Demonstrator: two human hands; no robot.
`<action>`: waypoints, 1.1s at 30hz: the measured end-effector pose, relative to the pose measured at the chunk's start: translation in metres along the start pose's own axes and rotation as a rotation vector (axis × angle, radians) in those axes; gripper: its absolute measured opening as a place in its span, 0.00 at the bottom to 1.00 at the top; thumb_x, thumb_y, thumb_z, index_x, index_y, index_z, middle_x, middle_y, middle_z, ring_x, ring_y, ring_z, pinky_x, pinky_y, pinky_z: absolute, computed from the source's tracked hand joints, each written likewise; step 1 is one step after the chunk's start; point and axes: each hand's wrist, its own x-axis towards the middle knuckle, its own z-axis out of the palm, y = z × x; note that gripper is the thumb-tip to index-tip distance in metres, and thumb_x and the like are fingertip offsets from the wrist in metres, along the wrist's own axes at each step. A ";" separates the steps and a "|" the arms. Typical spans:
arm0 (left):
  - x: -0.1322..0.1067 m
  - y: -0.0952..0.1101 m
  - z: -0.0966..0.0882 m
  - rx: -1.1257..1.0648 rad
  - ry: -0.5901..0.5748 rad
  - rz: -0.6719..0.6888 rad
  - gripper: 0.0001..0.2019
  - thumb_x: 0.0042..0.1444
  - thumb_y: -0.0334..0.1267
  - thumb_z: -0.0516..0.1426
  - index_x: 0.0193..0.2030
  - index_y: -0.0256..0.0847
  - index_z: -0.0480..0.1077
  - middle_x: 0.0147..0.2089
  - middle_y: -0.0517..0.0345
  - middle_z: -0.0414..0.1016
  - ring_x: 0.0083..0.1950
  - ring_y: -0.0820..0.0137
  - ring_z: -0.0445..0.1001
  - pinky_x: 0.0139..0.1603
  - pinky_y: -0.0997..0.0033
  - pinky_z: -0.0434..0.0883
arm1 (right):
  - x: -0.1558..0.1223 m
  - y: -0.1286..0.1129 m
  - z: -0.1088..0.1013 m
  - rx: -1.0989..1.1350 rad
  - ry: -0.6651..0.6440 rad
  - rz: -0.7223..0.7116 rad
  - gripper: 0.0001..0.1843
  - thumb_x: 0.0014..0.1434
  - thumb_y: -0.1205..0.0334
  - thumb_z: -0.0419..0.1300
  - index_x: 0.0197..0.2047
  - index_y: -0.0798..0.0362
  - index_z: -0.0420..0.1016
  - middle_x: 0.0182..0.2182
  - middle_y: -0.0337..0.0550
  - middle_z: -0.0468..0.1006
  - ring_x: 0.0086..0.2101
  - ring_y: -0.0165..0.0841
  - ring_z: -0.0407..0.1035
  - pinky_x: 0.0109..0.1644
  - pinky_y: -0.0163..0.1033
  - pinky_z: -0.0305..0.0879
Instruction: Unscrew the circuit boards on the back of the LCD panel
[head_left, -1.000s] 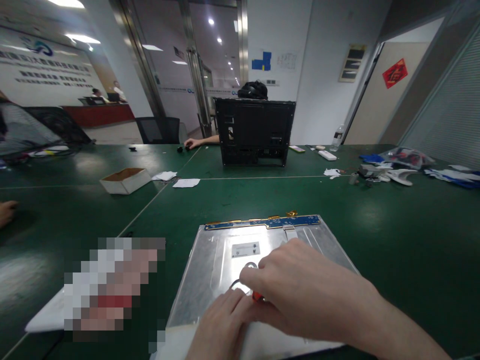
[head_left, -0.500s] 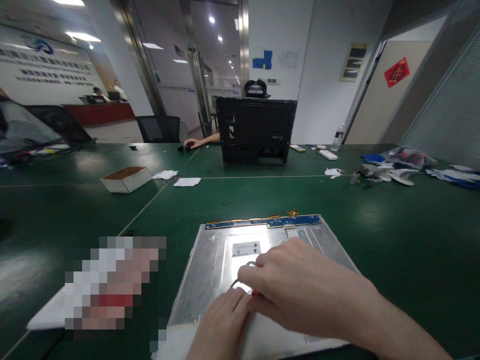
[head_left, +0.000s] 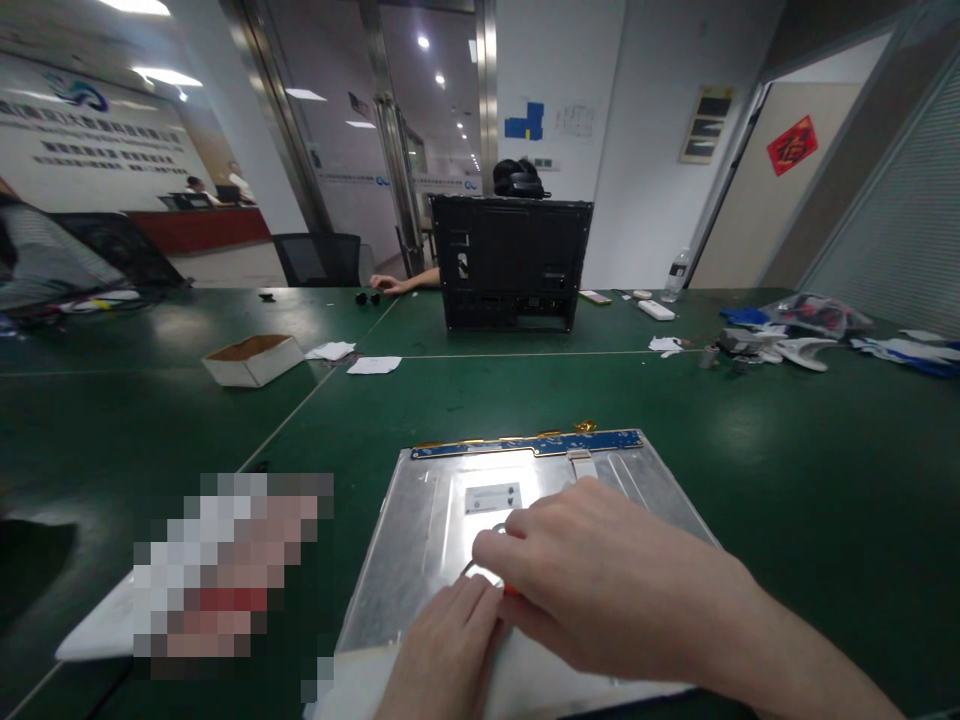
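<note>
"Where does the single view look from?"
"The wearer's head, forward and down over the glossy dark-green bench [head_left: 750, 480]."
"How near?"
"Close above the bare left hand [head_left: 444, 650] and bare right hand [head_left: 592, 575]; the upright black rectangular panel [head_left: 510, 245] stands farther off, beyond them."

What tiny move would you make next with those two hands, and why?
Perhaps I'd tilt the right hand back slightly for a better look. The red object at its fingers is mostly hidden, the left hand sits close beside it, and both hands are over the metal panel, so a clearer view might help avoid a slip.
</note>
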 end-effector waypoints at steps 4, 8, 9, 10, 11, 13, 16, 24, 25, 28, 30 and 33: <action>0.001 0.001 0.001 0.011 0.011 -0.002 0.12 0.61 0.27 0.46 0.37 0.42 0.69 0.33 0.54 0.78 0.31 0.62 0.78 0.29 0.66 0.78 | 0.001 0.002 0.003 0.026 -0.003 0.017 0.03 0.65 0.62 0.57 0.41 0.52 0.68 0.33 0.41 0.79 0.28 0.32 0.71 0.25 0.39 0.44; 0.002 0.002 0.000 0.027 0.007 0.012 0.12 0.61 0.27 0.45 0.38 0.43 0.68 0.33 0.54 0.78 0.31 0.62 0.78 0.29 0.66 0.78 | 0.001 0.002 0.003 0.034 0.025 0.017 0.03 0.63 0.64 0.58 0.41 0.52 0.68 0.35 0.42 0.78 0.29 0.32 0.70 0.25 0.38 0.45; 0.003 0.002 -0.001 0.033 0.014 0.020 0.13 0.61 0.27 0.45 0.38 0.43 0.68 0.32 0.54 0.78 0.31 0.62 0.78 0.29 0.66 0.78 | 0.001 0.002 0.003 0.029 0.026 0.014 0.03 0.63 0.64 0.58 0.41 0.53 0.68 0.35 0.42 0.78 0.29 0.32 0.69 0.25 0.38 0.45; 0.003 0.002 -0.002 0.039 0.022 0.026 0.13 0.62 0.27 0.45 0.37 0.43 0.68 0.32 0.55 0.78 0.30 0.62 0.78 0.28 0.66 0.77 | 0.001 0.002 0.003 0.022 0.023 0.015 0.03 0.63 0.64 0.58 0.41 0.53 0.68 0.34 0.42 0.78 0.29 0.32 0.69 0.25 0.38 0.45; 0.004 0.003 -0.003 0.043 0.029 0.030 0.13 0.63 0.27 0.44 0.37 0.43 0.68 0.32 0.55 0.78 0.30 0.62 0.78 0.28 0.67 0.77 | 0.001 0.001 0.003 0.015 0.020 0.020 0.03 0.64 0.64 0.57 0.41 0.53 0.68 0.34 0.41 0.78 0.28 0.32 0.69 0.25 0.38 0.44; 0.006 0.003 -0.004 0.046 0.047 0.041 0.14 0.65 0.29 0.43 0.37 0.43 0.68 0.32 0.55 0.78 0.29 0.63 0.78 0.27 0.67 0.77 | 0.000 0.001 0.003 0.004 0.024 0.029 0.02 0.64 0.64 0.57 0.41 0.52 0.68 0.33 0.41 0.78 0.28 0.32 0.69 0.25 0.38 0.44; 0.007 0.003 -0.004 0.045 0.051 0.043 0.14 0.66 0.31 0.43 0.37 0.43 0.68 0.31 0.55 0.78 0.29 0.64 0.78 0.27 0.68 0.77 | 0.001 0.001 0.004 -0.003 0.034 0.037 0.03 0.64 0.62 0.58 0.40 0.52 0.68 0.32 0.40 0.78 0.27 0.31 0.68 0.24 0.38 0.42; 0.005 0.003 -0.004 0.038 0.038 0.031 0.13 0.66 0.30 0.44 0.37 0.43 0.68 0.32 0.55 0.77 0.30 0.63 0.78 0.28 0.67 0.78 | 0.002 0.004 0.006 -0.007 0.029 0.020 0.02 0.66 0.62 0.56 0.40 0.51 0.69 0.32 0.40 0.79 0.26 0.32 0.69 0.24 0.39 0.42; 0.005 0.003 -0.005 0.043 0.037 0.032 0.13 0.66 0.29 0.44 0.37 0.43 0.68 0.32 0.55 0.78 0.30 0.63 0.78 0.28 0.67 0.78 | 0.001 0.003 0.005 0.000 0.026 0.007 0.02 0.66 0.63 0.56 0.41 0.51 0.68 0.33 0.40 0.79 0.27 0.32 0.69 0.24 0.39 0.43; 0.007 0.004 -0.007 0.051 0.046 0.034 0.13 0.64 0.28 0.44 0.39 0.42 0.68 0.32 0.54 0.78 0.31 0.63 0.79 0.30 0.67 0.78 | 0.000 0.002 0.003 0.019 0.027 -0.034 0.04 0.63 0.66 0.56 0.43 0.52 0.67 0.36 0.40 0.78 0.28 0.32 0.69 0.24 0.39 0.46; 0.009 0.004 -0.007 0.052 0.066 0.039 0.13 0.64 0.28 0.44 0.39 0.42 0.68 0.33 0.54 0.78 0.31 0.63 0.79 0.29 0.68 0.78 | -0.001 0.002 0.002 0.022 0.024 -0.051 0.06 0.61 0.66 0.57 0.43 0.53 0.66 0.36 0.40 0.78 0.28 0.31 0.69 0.24 0.39 0.46; 0.010 0.005 -0.005 0.063 0.118 0.050 0.14 0.66 0.30 0.43 0.40 0.43 0.68 0.32 0.55 0.78 0.29 0.64 0.79 0.27 0.69 0.77 | 0.000 0.002 0.003 0.018 0.019 -0.051 0.08 0.59 0.67 0.59 0.42 0.52 0.65 0.36 0.40 0.77 0.27 0.31 0.68 0.23 0.39 0.46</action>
